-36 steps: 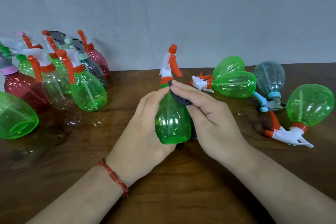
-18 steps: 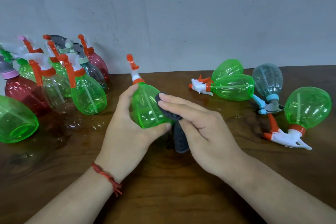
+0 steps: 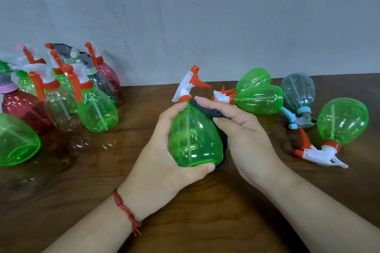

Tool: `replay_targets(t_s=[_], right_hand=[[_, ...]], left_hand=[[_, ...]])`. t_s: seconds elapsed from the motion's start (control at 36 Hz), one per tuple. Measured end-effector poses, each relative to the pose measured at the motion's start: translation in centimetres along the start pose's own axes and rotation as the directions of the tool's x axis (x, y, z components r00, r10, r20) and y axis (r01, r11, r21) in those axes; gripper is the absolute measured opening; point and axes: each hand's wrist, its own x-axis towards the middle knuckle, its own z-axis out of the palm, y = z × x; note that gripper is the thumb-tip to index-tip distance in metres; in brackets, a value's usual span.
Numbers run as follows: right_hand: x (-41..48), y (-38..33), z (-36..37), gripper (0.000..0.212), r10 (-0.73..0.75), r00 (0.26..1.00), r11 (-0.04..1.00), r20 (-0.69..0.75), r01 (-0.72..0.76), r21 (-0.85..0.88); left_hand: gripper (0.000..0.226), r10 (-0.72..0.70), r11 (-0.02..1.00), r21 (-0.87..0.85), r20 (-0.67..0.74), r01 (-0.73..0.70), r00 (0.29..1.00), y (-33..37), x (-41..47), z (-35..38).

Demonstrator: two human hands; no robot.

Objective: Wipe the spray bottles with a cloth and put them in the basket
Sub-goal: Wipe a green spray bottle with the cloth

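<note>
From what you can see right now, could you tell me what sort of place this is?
Likely a simple workspace set up for cleaning: a dark wooden tabletop against a bare grey wall, crowded with plastic spray bottles, standing and lying.

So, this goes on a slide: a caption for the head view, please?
The left hand grips a green plastic spray bottle while the right hand presses a dark cloth to its shoulder.
</note>
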Motion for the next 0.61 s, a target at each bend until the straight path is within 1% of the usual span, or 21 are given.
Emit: replay_targets(t_s=[0.06,0.11,0.14,0.22,0.28,0.31,0.36,0.44,0.56,0.61], right_hand=[[-0.2,0.0,0.1,0.052,-0.037,0.999,0.996,-0.003,0.037,-0.083],[-0.3,0.1,0.2,0.053,-0.116,0.993,0.968,0.014,0.116,-0.223],[-0.4,0.3,0.3,0.053,-0.150,0.988,0.945,0.030,0.152,-0.288],[-0.7,0.5,0.5,0.055,-0.219,0.973,0.869,0.078,0.230,-0.437],[-0.8,0.5,0.6,0.056,-0.241,0.966,0.839,0.098,0.258,-0.479],[-0.8,0.4,0.6,0.056,-0.245,0.963,0.830,0.113,0.268,-0.489],[-1.0,0.4,0.7,0.055,-0.252,0.955,0.809,0.156,0.296,-0.508],[-1.3,0.5,0.9,0.056,-0.271,0.934,0.775,0.234,0.356,-0.522],[-1.7,0.5,1.2,0.056,-0.284,0.908,0.751,0.308,0.411,-0.517],[-1.8,0.5,1.3,0.057,-0.283,0.903,0.748,0.323,0.418,-0.515]], left_hand=[[0.110,0.043,0.993,0.108,0.002,-0.043,0.999,-0.2,0.2,-0.2],[0.107,0.124,0.958,0.259,0.008,-0.122,0.992,-0.2,0.4,-0.4],[0.106,0.151,0.943,0.300,0.009,-0.146,0.989,-0.2,0.5,-0.4],[0.104,0.193,0.920,0.347,0.003,-0.182,0.981,-0.1,0.6,-0.3],[0.102,0.194,0.918,0.357,-0.026,-0.172,0.981,-0.2,0.5,-0.3],[0.103,0.173,0.928,0.343,-0.053,-0.145,0.984,-0.1,0.4,-0.3],[0.106,0.081,0.962,0.270,-0.133,-0.043,0.988,0.2,0.2,-0.4],[0.108,-0.077,0.991,0.086,-0.234,0.100,0.969,-0.3,0.3,-1.1],[0.109,-0.173,0.985,-0.057,-0.327,0.164,0.929,-1.4,1.0,-2.2],[0.105,-0.202,0.979,-0.097,-0.338,0.180,0.919,-1.3,1.2,-2.2]])
